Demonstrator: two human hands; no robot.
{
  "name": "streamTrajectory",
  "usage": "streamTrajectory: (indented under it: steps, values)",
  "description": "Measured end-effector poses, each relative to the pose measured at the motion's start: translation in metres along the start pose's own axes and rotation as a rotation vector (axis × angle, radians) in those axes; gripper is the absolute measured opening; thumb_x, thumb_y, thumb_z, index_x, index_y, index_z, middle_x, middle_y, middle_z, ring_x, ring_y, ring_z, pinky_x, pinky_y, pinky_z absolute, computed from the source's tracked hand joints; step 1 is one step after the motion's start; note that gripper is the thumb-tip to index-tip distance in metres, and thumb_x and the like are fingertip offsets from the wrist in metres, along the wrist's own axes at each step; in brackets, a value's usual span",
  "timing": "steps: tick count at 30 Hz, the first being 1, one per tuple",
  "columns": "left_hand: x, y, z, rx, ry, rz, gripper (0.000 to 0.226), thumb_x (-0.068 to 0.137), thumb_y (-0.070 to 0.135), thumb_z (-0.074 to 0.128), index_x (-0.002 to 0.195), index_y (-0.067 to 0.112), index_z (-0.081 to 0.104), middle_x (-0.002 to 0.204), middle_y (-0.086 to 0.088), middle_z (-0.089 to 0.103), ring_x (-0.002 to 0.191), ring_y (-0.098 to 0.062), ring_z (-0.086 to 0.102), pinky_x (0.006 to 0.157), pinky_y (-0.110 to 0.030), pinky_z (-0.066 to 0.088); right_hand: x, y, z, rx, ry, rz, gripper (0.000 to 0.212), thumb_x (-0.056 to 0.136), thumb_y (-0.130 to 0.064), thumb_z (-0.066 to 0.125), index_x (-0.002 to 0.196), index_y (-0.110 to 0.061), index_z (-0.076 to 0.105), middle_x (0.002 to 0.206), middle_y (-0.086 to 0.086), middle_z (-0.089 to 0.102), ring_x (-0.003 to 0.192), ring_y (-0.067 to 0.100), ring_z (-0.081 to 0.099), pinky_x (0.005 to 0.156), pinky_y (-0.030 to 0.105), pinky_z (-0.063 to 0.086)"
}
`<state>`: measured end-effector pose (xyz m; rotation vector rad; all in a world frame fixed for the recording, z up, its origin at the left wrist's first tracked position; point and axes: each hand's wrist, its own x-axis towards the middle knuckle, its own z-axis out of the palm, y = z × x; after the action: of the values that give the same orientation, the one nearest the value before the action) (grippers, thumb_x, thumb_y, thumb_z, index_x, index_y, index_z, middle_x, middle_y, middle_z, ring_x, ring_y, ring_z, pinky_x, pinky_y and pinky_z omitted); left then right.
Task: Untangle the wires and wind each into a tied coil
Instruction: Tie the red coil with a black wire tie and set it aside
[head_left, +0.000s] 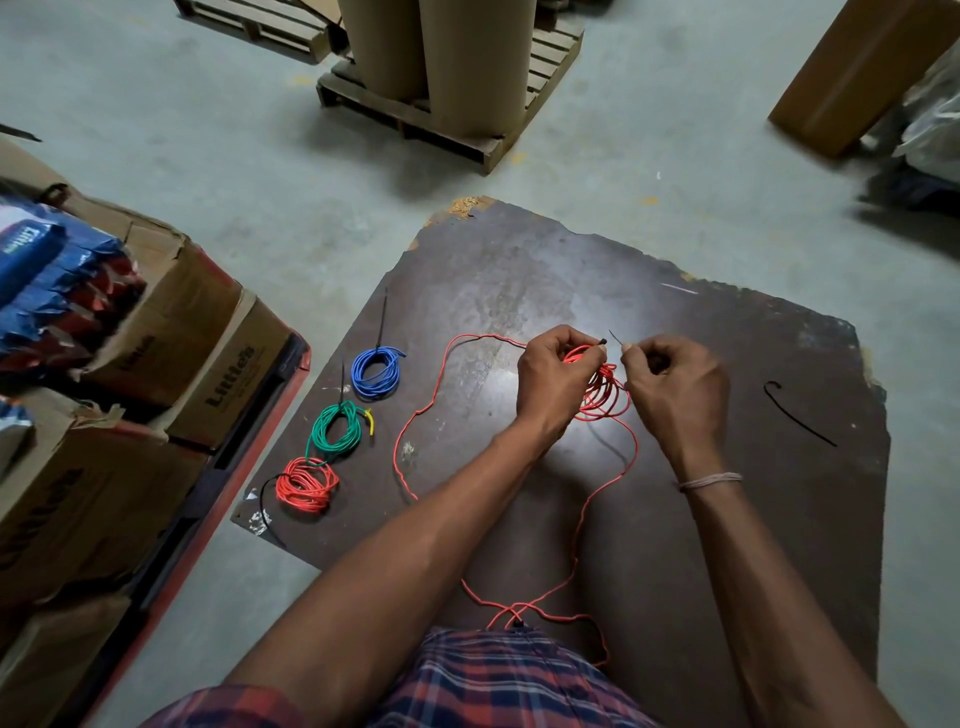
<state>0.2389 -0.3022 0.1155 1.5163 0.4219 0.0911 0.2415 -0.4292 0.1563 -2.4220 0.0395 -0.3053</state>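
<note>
Left hand gripping a red wire coil over mid-surface; right hand fingers pinching a black tie. Near the left edge: tied blue coil, green coil, red coil. "Little's" printed on a box.

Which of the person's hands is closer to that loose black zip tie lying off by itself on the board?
The right. The right hand is beside the loose black zip tie, with bare board between; the left hand is farther off, beyond the right.
</note>
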Motion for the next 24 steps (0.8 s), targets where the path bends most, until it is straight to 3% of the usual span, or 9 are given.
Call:
streamTrajectory:
  steps: [7, 13, 24]
  values:
    - [-0.0020, 0.0033, 0.0002, 0.049, 0.020, 0.004, 0.002, 0.083, 0.010, 0.075, 0.084, 0.009, 0.075, 0.078, 0.000, 0.075, 0.069, -0.003, 0.071, 0.068, -0.022, 0.056, 0.0024, -0.0004, 0.0002, -0.039, -0.006, -0.044, 0.026, 0.089, -0.028, 0.066, 0.073, -0.010, 0.078, 0.066, 0.008, 0.070, 0.064, 0.027, 0.063, 0.060, 0.038, 0.051]
    - [-0.0003, 0.0032, 0.0003, 0.073, 0.005, 0.000, 0.001, 0.080, 0.015, 0.075, 0.081, 0.016, 0.075, 0.077, 0.002, 0.075, 0.076, -0.016, 0.073, 0.076, -0.043, 0.061, 0.0042, -0.0028, -0.0012, -0.054, -0.034, -0.047, 0.023, 0.086, -0.030, 0.067, 0.075, -0.014, 0.079, 0.066, 0.008, 0.067, 0.062, 0.025, 0.060, 0.059, 0.035, 0.049]
    - [-0.0020, 0.0042, 0.0000, 0.076, 0.006, 0.001, 0.003, 0.080, 0.016, 0.074, 0.082, 0.017, 0.075, 0.079, 0.003, 0.075, 0.078, -0.015, 0.073, 0.078, -0.042, 0.060, 0.0049, -0.0049, -0.0017, -0.066, -0.069, -0.040, 0.019, 0.084, -0.025, 0.069, 0.074, -0.012, 0.080, 0.067, 0.010, 0.069, 0.063, 0.026, 0.062, 0.061, 0.035, 0.051]
